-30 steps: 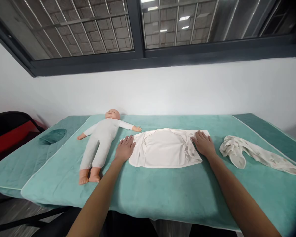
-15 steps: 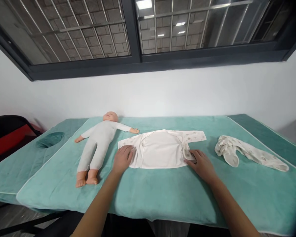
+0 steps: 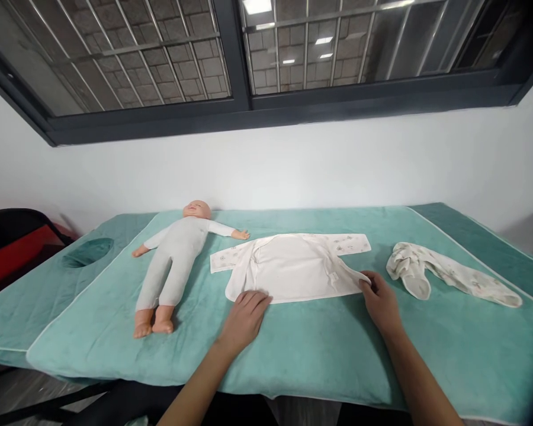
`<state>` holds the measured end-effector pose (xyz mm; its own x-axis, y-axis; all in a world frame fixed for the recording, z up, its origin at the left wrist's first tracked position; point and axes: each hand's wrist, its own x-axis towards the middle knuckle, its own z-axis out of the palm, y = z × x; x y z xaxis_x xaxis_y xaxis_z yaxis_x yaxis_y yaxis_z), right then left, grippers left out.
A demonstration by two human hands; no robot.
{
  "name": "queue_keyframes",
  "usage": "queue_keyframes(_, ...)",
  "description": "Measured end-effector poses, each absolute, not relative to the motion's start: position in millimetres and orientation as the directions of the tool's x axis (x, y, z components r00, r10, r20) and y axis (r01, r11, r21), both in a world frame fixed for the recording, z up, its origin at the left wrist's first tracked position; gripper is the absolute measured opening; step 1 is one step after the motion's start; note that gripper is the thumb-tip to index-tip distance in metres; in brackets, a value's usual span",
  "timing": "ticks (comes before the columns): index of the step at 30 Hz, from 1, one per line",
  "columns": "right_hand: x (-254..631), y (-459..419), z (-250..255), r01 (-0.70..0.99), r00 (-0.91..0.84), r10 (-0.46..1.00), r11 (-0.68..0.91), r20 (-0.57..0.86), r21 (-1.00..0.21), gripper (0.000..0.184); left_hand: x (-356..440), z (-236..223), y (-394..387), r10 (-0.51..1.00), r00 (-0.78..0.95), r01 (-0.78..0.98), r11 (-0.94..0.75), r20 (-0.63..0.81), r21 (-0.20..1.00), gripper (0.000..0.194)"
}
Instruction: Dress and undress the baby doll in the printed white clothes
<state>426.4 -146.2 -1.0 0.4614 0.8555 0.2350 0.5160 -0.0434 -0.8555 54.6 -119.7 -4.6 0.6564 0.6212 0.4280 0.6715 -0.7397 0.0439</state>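
Shirt (image 3: 293,266), small and white, lies spread on the green cover (image 3: 315,349) between my hands and just beyond them, plain across the body, with small prints on both sleeves. My left hand (image 3: 247,316) is palm down, its fingers laid out side by side on the lower hem. My right hand (image 3: 381,299) pinches the hem's corner between thumb and fingers, pulling it out to a point. The two sleeves stretch out sideways, farther from me than either hand.

Beyond my left hand and to its left, a doll (image 3: 182,242) in a pale suit lies on its back, head away from me, feet bare. Its arm on the shirt's side reaches out so that its hand comes near the sleeve there, crowding that side. To the right of my right hand, near it, a second garment (image 3: 462,278) lies bunched at one end, with a long printed part trailing off farther right.

Well to the left of my left hand, past the doll, the cover has a round hole (image 3: 89,252), and beyond that is a red and black chair (image 3: 22,254). Straight ahead of both hands, a white wall (image 3: 293,171) backs the cover's far edge, under a dark-framed window (image 3: 293,109) with metal bars showing through the glass.
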Motion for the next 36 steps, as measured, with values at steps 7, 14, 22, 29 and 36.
queue_keyframes(7, 427.0, -145.1, 0.1, 0.512, 0.51, 0.819, -0.041, 0.265, -0.858, 0.038, 53.9, -9.0, -114.2, 0.654, 0.587, 0.697, -0.709, 0.477, 0.113, 0.033)
queue_keyframes(14, 427.5, -147.1, 0.4, 0.477, 0.64, 0.73, -0.133, 0.239, -0.869, 0.04, 57.6, 1.5, -118.1, 0.693, 0.578, 0.678, -0.702, 0.431, 0.218, 0.029)
queue_keyframes(22, 426.5, -149.4, 0.2, 0.443, 0.661, 0.718, -0.142, 0.216, -0.885, 0.053, 57.3, -3.3, -118.0, 0.679, 0.543, 0.691, -0.696, 0.493, 0.197, 0.019)
queue_keyframes(29, 424.8, -155.6, -1.1, 0.438, 0.69, 0.669, -0.08, 0.277, -0.896, 0.053, 58.6, 3.5, -123.2, 0.677, 0.55, 0.697, -0.695, 0.489, 0.178, 0.013)
queue_keyframes(36, 419.5, -163.9, -11.5, 0.782, 0.458, 0.64, 0.04, 0.617, -0.622, 0.03, 56.0, -2.6, -123.5, 0.672, 0.514, 0.704, -0.686, 0.534, 0.185, 0.012)
